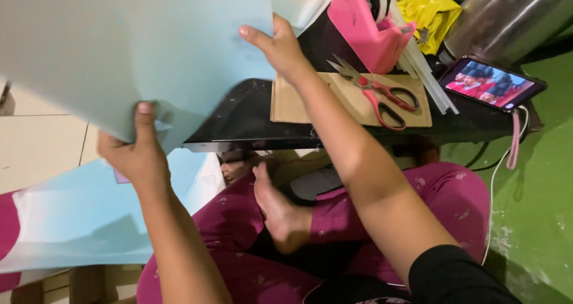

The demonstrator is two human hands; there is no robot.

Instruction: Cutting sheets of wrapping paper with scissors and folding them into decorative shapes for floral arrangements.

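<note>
Both my hands hold up a large pale blue sheet (137, 47) that fills the upper left of the view. My left hand (136, 152) grips its lower edge, thumb on top. My right hand (276, 44) pinches its right edge, above a low black table (245, 116). On the table lie red-handled scissors (379, 92) on a piece of brown cardboard (298, 104), just right of my right forearm.
A pink tape dispenser (367, 23), clear glue sticks (430, 80) and a yellow bag (427, 8) sit at the table's back. A phone (492, 83) with a pink cable plays video at right. More pale blue sheets (77, 214) lie on the floor at left. My crossed legs are below.
</note>
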